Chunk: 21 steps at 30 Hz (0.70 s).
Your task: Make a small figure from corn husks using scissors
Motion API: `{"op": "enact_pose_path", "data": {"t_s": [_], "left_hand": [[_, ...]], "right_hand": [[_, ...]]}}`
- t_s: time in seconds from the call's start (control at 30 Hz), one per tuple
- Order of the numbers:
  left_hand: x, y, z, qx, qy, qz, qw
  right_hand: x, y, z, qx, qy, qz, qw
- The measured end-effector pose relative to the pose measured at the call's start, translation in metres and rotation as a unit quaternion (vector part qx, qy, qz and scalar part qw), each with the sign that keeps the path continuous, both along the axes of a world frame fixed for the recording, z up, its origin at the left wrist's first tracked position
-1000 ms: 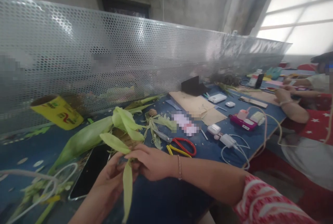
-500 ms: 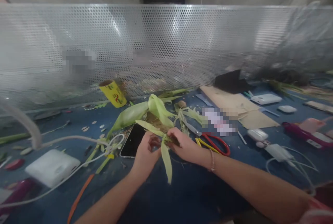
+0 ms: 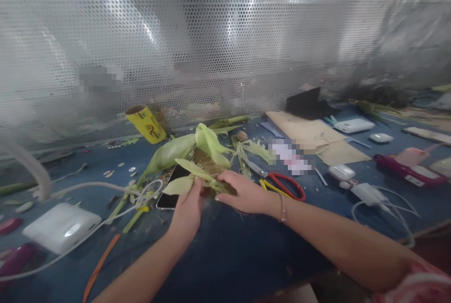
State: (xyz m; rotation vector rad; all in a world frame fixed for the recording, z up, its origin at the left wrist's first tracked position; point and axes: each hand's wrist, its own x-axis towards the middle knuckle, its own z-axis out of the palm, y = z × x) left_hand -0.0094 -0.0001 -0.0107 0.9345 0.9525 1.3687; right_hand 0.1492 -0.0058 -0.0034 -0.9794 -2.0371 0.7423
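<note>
My left hand [image 3: 188, 211] is closed, its thumb pressing a pale green corn husk [image 3: 179, 186] near the middle of the table. My right hand [image 3: 243, 193] curls its fingers over the gathered stem end of the same husk piece, and its palm side is hidden. Behind both hands lie larger corn husk leaves [image 3: 172, 155], folded over a brownish piece [image 3: 204, 161]. A dark-screened phone [image 3: 166, 201] is partly covered by the leaves and my left hand. Just right of my right hand are scissors with red handles [image 3: 287, 185].
A yellow tube [image 3: 148, 125] leans by the perforated metal screen [image 3: 225, 54]. To the left are a white box-shaped device [image 3: 63, 228], a cable and an orange strip [image 3: 100, 265]. Brown paper sheets [image 3: 310, 136], white chargers and a purple item [image 3: 410, 171] lie at right.
The husk strip that hung down toward me now points left, over my left thumb. My right hand has come over the stem with fingers curled. The view has shifted slightly.
</note>
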Motion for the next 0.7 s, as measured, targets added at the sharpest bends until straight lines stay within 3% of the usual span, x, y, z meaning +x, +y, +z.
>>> {"op": "enact_pose_path", "data": {"t_s": [0.13,0.3,0.4,0.53,0.63,0.7], "left_hand": [[0.002,0.002,0.012,-0.056,-0.061,-0.047,0.995],[0.002,0.002,0.021,-0.064,-0.033,0.030,0.997],[0.001,0.001,0.019,-0.070,-0.002,0.037,0.997],[-0.002,0.000,0.013,-0.047,0.089,-0.010,0.995],[-0.005,0.001,0.012,-0.006,0.222,-0.093,0.971],[-0.007,0.002,0.013,0.025,0.285,-0.090,0.954]], "right_hand": [[0.003,0.003,0.007,-0.138,0.099,0.018,0.985],[0.002,0.010,0.004,-0.192,0.171,-0.002,0.967],[0.003,0.015,-0.001,-0.218,0.238,-0.018,0.946],[0.006,0.024,-0.004,-0.236,0.311,-0.046,0.920],[0.009,0.028,-0.004,-0.218,0.343,-0.067,0.911],[0.010,0.028,-0.005,-0.194,0.347,-0.065,0.915]]}}
